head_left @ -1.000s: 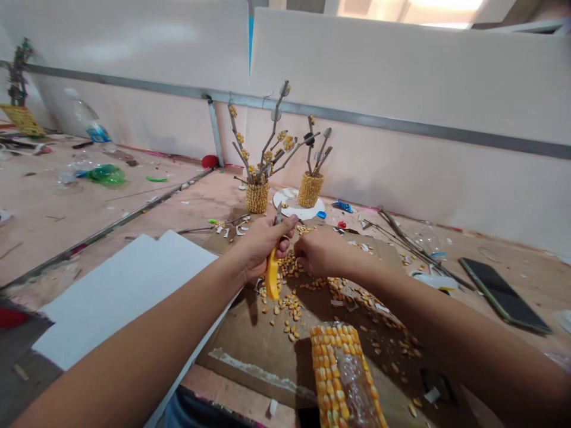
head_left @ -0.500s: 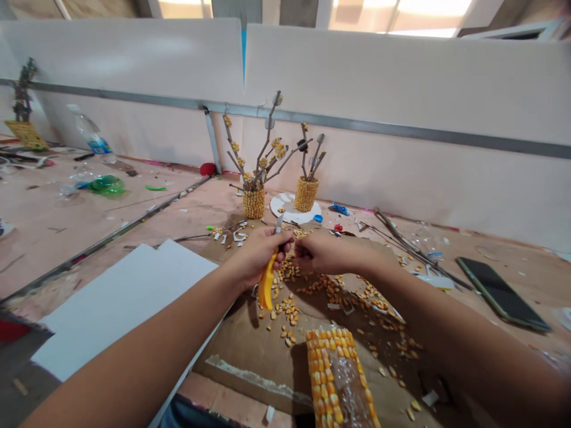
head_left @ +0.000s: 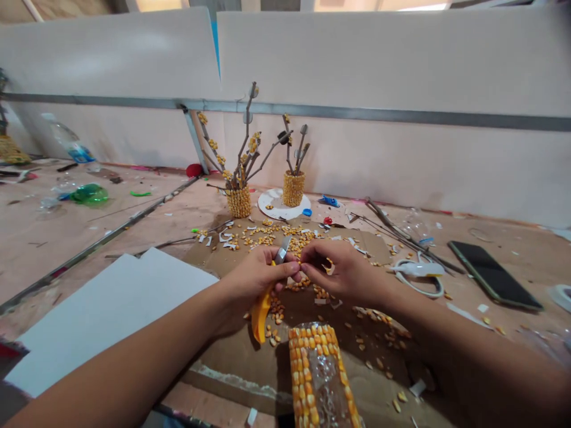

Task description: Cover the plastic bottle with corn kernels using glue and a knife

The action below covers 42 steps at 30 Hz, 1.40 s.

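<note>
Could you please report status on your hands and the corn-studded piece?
Left hand holding yellow knife; right hand close beside. Corn-studded piece partly bare. Loose kernels scattered around.

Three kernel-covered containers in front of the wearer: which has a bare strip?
The nearest container, at the bottom edge: a kernel-free strip runs down it. The left twig holder and right twig holder, farther back, show kernels across their visible sides.

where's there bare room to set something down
The flat white sheet beyond the left forearm shows bare surface. So does the brown cardboard between that forearm and the yellow, kernel-covered cylinder. Crowded: around the left hand and right hand, with loose yellow corn kernels and white scraps; and by the black phone, with brown twigs.
</note>
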Each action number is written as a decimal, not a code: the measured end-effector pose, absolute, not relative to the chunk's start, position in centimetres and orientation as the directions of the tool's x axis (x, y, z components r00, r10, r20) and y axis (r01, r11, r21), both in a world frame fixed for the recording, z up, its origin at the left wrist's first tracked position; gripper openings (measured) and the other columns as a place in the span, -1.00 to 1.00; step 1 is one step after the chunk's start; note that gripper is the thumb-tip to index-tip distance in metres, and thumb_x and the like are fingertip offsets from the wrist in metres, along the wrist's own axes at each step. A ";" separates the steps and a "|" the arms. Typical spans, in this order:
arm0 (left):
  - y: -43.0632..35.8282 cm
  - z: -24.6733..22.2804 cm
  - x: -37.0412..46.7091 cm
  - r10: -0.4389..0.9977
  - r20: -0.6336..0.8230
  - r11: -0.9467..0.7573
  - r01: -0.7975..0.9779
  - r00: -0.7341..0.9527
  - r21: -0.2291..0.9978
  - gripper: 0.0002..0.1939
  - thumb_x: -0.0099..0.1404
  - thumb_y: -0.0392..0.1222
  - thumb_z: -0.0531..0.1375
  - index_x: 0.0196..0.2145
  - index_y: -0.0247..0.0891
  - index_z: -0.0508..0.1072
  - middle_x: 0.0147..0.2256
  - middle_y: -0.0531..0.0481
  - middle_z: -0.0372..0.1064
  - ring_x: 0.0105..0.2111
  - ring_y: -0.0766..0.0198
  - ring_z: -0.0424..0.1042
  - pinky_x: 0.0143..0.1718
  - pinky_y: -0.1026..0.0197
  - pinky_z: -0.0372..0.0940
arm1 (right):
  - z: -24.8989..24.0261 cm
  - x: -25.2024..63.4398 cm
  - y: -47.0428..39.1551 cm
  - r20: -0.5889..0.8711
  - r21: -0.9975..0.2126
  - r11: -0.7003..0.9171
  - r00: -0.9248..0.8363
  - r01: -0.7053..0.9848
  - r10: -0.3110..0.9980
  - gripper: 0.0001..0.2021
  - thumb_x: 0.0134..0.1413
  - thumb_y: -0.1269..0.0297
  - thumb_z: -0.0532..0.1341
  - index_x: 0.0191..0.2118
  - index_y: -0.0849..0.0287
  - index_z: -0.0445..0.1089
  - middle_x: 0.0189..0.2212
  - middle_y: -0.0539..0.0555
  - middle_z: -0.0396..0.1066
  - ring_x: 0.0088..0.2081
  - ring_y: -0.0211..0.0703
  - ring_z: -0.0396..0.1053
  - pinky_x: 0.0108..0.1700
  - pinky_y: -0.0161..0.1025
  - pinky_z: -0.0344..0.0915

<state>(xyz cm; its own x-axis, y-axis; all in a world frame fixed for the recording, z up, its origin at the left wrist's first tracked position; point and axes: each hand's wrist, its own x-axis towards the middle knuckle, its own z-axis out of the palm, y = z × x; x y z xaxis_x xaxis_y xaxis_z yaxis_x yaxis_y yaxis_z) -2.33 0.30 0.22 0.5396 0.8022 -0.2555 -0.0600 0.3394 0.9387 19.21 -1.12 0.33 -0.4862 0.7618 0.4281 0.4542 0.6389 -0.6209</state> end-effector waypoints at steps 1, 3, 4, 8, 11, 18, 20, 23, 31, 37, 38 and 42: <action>0.3 0.2 -2.3 0.805 -0.257 0.335 -0.054 0.535 0.941 -0.47 -0.07 0.11 0.61 -0.38 -0.34 0.55 -0.45 0.01 0.52 -0.65 0.52 0.21 -0.62 0.40 0.10 | 0.2 19.4 -1.0 0.462 -0.600 0.676 -0.504 0.428 0.729 -0.91 0.33 0.35 0.23 -0.24 0.14 0.49 -0.37 0.01 0.55 -0.36 -0.24 0.41 -0.27 -0.27 0.30; 0.3 0.2 -2.2 0.807 -0.271 0.336 -0.031 0.525 0.941 -0.45 -0.10 0.13 0.61 -0.40 -0.34 0.54 -0.48 0.04 0.49 -0.65 0.52 0.21 -0.61 0.39 0.10 | 0.2 19.8 -0.8 0.507 -0.569 0.733 -0.543 0.373 0.669 -0.89 0.36 0.37 0.24 -0.20 0.14 0.54 -0.33 0.04 0.59 -0.32 -0.23 0.46 -0.23 -0.26 0.33; 0.3 0.2 -2.2 0.803 -0.279 0.339 -0.017 0.526 0.941 -0.44 -0.10 0.14 0.61 -0.40 -0.33 0.53 -0.49 0.04 0.48 -0.65 0.52 0.21 -0.62 0.39 0.09 | 0.2 19.9 -0.7 0.522 -0.558 0.753 -0.558 0.349 0.645 -0.88 0.37 0.38 0.25 -0.19 0.14 0.55 -0.32 0.04 0.60 -0.31 -0.23 0.48 -0.22 -0.26 0.34; 0.3 0.2 -2.2 0.775 -0.296 0.339 0.028 0.558 0.940 -0.44 -0.07 0.17 0.60 -0.40 -0.33 0.53 -0.51 0.05 0.45 -0.67 0.52 0.21 -0.65 0.39 0.05 | 0.1 20.3 -0.6 0.550 -0.535 0.783 -0.573 0.317 0.608 -0.92 0.38 0.36 0.30 -0.17 0.15 0.57 -0.33 0.05 0.61 -0.32 -0.24 0.50 -0.24 -0.28 0.37; 0.4 0.3 -2.2 0.765 -0.295 0.340 0.031 0.573 0.940 -0.43 -0.08 0.18 0.60 -0.42 -0.32 0.51 -0.54 0.09 0.40 -0.68 0.52 0.19 -0.67 0.40 0.03 | -0.4 20.3 -0.6 0.592 -0.463 0.826 -0.581 0.322 0.558 -0.89 0.40 0.38 0.28 -0.06 0.16 0.57 -0.28 0.08 0.61 -0.28 -0.22 0.51 -0.23 -0.27 0.38; 0.5 0.4 -2.4 0.769 -0.276 0.350 -0.019 0.576 0.936 -0.49 -0.07 0.05 0.60 -0.37 -0.31 0.49 -0.53 0.12 0.37 -0.67 0.50 0.21 -0.66 0.39 0.05 | -1.9 20.0 -0.8 0.656 -0.319 0.852 -0.551 0.416 0.515 -0.87 0.45 0.37 0.18 -0.16 0.16 0.48 -0.33 0.07 0.56 -0.33 -0.21 0.45 -0.27 -0.25 0.33; 0.4 0.4 -2.4 0.766 -0.269 0.340 -0.013 0.583 0.940 -0.55 -0.04 0.00 0.58 -0.38 -0.30 0.49 -0.55 0.12 0.36 -0.67 0.49 0.20 -0.66 0.38 0.05 | -2.0 19.9 -0.9 0.652 -0.353 0.833 -0.527 0.426 0.545 -0.90 0.43 0.37 0.19 -0.17 0.15 0.46 -0.33 0.06 0.56 -0.32 -0.21 0.45 -0.25 -0.25 0.33; 0.4 0.3 -2.3 0.770 -0.274 0.329 0.010 0.577 0.944 -0.65 0.01 -0.07 0.52 -0.41 -0.30 0.49 -0.56 0.11 0.34 -0.67 0.49 0.19 -0.66 0.38 0.05 | -2.1 19.8 -1.1 0.631 -0.364 0.822 -0.534 0.437 0.563 -0.88 0.44 0.36 0.17 -0.14 0.13 0.46 -0.30 0.07 0.57 -0.29 -0.19 0.48 -0.22 -0.23 0.35; 0.5 0.0 -2.4 0.778 -0.323 0.301 0.132 0.538 0.944 -0.79 0.01 -0.17 0.42 -0.45 -0.29 0.50 -0.58 0.09 0.36 -0.66 0.47 0.20 -0.65 0.40 0.08 | -2.5 20.1 -0.7 0.598 -0.346 0.847 -0.600 0.404 0.531 -0.85 0.44 0.41 0.18 -0.11 0.14 0.52 -0.24 0.10 0.61 -0.24 -0.17 0.53 -0.20 -0.24 0.39; 0.2 0.1 -2.4 0.766 -0.334 0.286 0.174 0.549 0.942 -0.78 0.03 -0.16 0.45 -0.50 -0.30 0.52 -0.61 0.07 0.35 -0.68 0.47 0.19 -0.66 0.39 0.07 | -2.5 20.2 -0.2 0.557 -0.546 0.792 -0.589 0.273 0.586 -0.85 0.41 0.36 0.23 -0.07 0.10 0.58 -0.18 0.11 0.63 -0.18 -0.16 0.55 -0.14 -0.20 0.44; 0.2 0.1 -2.4 0.755 -0.335 0.287 0.175 0.564 0.942 -0.77 0.03 -0.14 0.47 -0.49 -0.30 0.53 -0.60 0.05 0.38 -0.67 0.47 0.19 -0.66 0.39 0.07 | -2.4 20.2 -0.2 0.518 -0.608 0.754 -0.595 0.250 0.615 -0.85 0.40 0.36 0.24 -0.08 0.10 0.59 -0.18 0.11 0.63 -0.17 -0.17 0.56 -0.12 -0.19 0.45; 0.1 0.0 -2.5 0.703 -0.314 0.265 0.175 0.638 0.948 -0.70 0.04 -0.06 0.52 -0.46 -0.31 0.57 -0.54 0.01 0.42 -0.63 0.46 0.21 -0.63 0.38 0.08 | -1.9 20.1 -0.6 0.333 -0.810 0.558 -0.641 0.181 0.691 -0.92 0.36 0.30 0.30 -0.13 0.11 0.57 -0.18 0.08 0.63 -0.14 -0.17 0.56 -0.04 -0.16 0.47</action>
